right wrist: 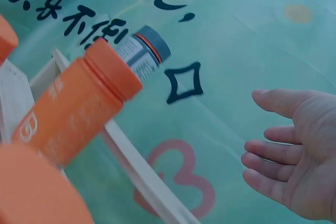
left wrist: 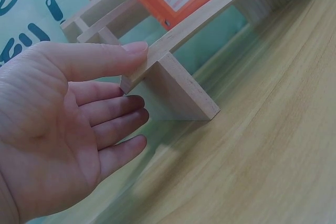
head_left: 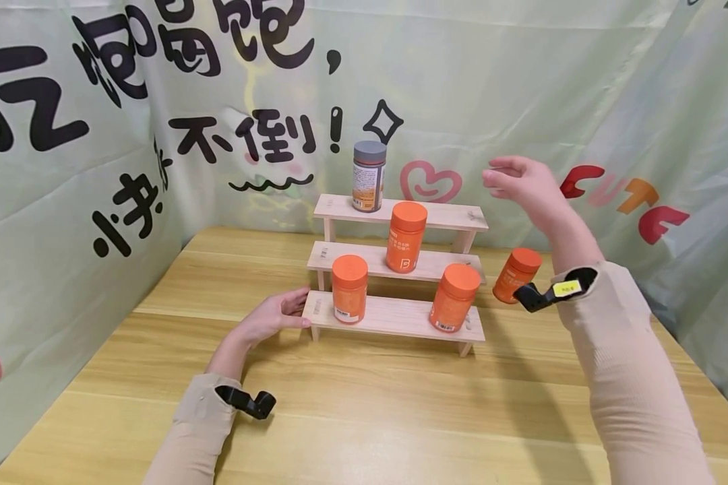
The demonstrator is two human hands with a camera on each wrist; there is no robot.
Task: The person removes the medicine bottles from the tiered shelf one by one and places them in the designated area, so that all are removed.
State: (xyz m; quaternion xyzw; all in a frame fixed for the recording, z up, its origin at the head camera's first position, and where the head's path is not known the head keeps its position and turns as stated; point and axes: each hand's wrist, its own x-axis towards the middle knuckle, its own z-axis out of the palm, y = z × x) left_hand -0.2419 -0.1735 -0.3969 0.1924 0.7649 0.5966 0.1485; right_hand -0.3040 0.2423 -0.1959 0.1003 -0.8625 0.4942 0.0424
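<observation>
My left hand is at the left end of the lowest step of a three-tier wooden display stand. In the left wrist view its thumb lies at the front corner of the board, and the other fingers reach around the end. My right hand is raised in the air right of the top step, fingers loosely bent and holding nothing. A grey-capped jar stands on the top step, at its left. One orange jar sits on the middle step. Two more orange jars, left and right, occupy the lowest step.
Another orange jar stands on the wooden table, right of the stand and beneath my right forearm. A pale printed curtain hangs close behind the stand and along both sides of the table.
</observation>
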